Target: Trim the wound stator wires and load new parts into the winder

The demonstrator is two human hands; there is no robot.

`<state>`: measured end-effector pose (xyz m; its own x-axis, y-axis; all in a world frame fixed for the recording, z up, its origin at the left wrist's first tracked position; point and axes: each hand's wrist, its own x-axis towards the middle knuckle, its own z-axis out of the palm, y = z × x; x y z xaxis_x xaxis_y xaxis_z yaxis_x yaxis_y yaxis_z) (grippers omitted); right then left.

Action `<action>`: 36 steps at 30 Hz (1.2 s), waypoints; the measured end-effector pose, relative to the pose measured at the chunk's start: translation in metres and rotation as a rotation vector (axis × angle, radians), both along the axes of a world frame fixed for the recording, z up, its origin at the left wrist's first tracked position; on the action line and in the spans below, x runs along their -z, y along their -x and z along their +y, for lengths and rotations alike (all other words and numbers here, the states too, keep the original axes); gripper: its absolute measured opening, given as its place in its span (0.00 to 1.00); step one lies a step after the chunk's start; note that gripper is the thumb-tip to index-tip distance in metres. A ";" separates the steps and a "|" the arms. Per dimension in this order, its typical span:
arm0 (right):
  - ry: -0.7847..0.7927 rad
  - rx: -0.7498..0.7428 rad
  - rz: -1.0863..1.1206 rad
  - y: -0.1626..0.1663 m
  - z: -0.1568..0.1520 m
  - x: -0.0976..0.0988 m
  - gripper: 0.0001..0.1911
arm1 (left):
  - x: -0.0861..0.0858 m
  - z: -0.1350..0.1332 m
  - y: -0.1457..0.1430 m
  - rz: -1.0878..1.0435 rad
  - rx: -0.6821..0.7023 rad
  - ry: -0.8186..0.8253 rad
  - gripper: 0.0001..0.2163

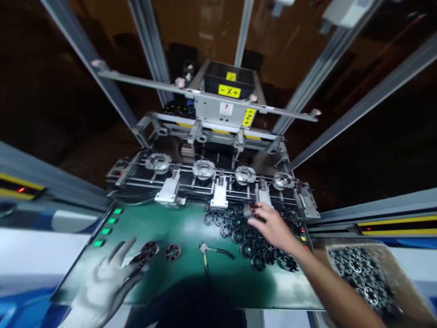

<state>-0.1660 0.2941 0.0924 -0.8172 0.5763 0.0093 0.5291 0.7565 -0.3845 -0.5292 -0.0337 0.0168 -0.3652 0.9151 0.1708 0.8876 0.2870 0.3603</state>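
My left hand (107, 278) wears a pale glove and is at the table's left front. Its thumb and fingers are around a dark stator ring (138, 262) with reddish marks; blur hides the exact grip. Right beside it lies another red-marked stator (150, 248), and a third stator (172, 252) is a little further right. My bare right hand (273, 228) is above the back of a heap of black stators (249, 237). Between its thumb and fingertips is a stator (251, 209) with red marks, partly hidden and blurred. Side cutters (205, 248) lie open between my hands.
Behind the green table (136, 223) runs a fixture with several round metal holders (204, 169) and pale clamp blocks (220, 193). A metal crossbar (143, 81) spans above it. Yellow-striped sensor bars (392, 228) flank the table. A lined box (409, 278) of stators stands at right.
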 end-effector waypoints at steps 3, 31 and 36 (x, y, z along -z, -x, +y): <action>0.010 -0.192 0.031 0.041 -0.086 0.055 0.10 | 0.031 -0.029 -0.007 0.053 0.085 0.115 0.10; 0.012 0.266 0.020 0.036 -0.099 0.124 0.14 | 0.059 -0.003 -0.019 -0.408 -0.364 0.025 0.35; 0.141 0.270 0.080 0.056 -0.100 0.110 0.05 | 0.006 0.026 -0.037 -0.280 -0.173 0.013 0.34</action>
<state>-0.2218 0.1946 -0.0179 -0.6344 0.7725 -0.0282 0.6673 0.5289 -0.5243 -0.4925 -0.0075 0.0106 -0.5467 0.8367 0.0304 0.6923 0.4313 0.5785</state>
